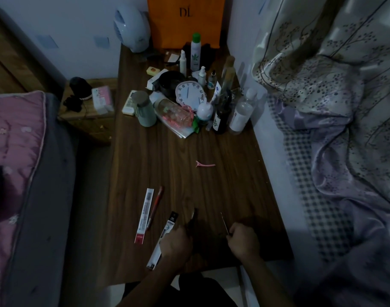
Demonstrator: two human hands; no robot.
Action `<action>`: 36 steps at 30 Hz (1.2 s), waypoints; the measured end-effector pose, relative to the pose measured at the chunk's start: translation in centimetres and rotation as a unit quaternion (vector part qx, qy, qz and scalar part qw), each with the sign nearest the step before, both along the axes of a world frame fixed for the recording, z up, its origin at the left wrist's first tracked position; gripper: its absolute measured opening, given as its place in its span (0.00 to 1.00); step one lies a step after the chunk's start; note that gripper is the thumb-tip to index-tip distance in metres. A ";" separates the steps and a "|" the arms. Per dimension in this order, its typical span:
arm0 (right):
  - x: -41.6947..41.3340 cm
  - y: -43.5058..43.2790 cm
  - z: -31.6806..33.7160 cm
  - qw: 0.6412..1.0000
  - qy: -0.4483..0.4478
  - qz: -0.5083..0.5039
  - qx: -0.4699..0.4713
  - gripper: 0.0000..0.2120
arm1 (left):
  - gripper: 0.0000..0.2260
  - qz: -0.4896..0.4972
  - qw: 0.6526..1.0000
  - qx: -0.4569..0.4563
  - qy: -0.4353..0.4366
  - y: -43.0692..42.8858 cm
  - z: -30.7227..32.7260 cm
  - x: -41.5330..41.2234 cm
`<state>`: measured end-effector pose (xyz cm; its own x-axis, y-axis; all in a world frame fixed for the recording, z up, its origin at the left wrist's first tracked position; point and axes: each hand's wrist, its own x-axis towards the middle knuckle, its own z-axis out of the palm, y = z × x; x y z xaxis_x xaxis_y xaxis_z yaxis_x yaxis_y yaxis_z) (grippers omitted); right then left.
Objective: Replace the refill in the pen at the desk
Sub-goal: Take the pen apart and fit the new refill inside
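My left hand (175,243) is closed around a dark pen barrel (193,217) whose tip points up and away over the wooden desk (202,187). Just to the right, my right hand (242,240) pinches a thin refill (224,223), angled up toward the left. A black-and-white refill packet (165,234) lies partly under my left hand. Further left, a red-and-white refill packet (144,214) lies beside a red pen (155,207).
A pink hair clip (205,164) lies mid-desk. Bottles, a small white clock (190,94), a green cup and other clutter fill the desk's far half, with an orange bag (186,21) behind. A bed sits at left, bedding and curtain at right.
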<state>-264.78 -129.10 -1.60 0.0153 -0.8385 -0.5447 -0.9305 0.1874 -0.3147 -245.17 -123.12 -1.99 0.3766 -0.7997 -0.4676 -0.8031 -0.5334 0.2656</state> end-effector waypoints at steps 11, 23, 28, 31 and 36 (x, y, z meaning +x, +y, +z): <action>-0.9 0.7 -1.1 0.993 -0.077 -0.082 0.029 0.07 | 0.19 -0.079 0.997 -0.015 0.016 -0.3 0.4 -0.3; -2.7 2.9 -0.9 0.953 -0.203 -0.222 0.041 0.08 | 0.14 -0.242 0.968 -0.030 0.056 -2.9 0.0 -4.7; -3.2 3.2 -0.5 0.951 -0.209 -0.224 0.032 0.08 | 0.16 -0.301 0.951 -0.023 0.063 -3.2 0.1 -5.8; -3.5 3.3 -0.2 0.951 -0.209 -0.226 0.027 0.08 | 0.16 -0.315 0.947 -0.019 0.057 -3.5 0.0 -5.8; -3.5 2.9 0.8 0.946 -0.230 -0.227 0.018 0.10 | 0.12 -0.165 0.973 -0.047 0.154 -3.8 0.9 -5.6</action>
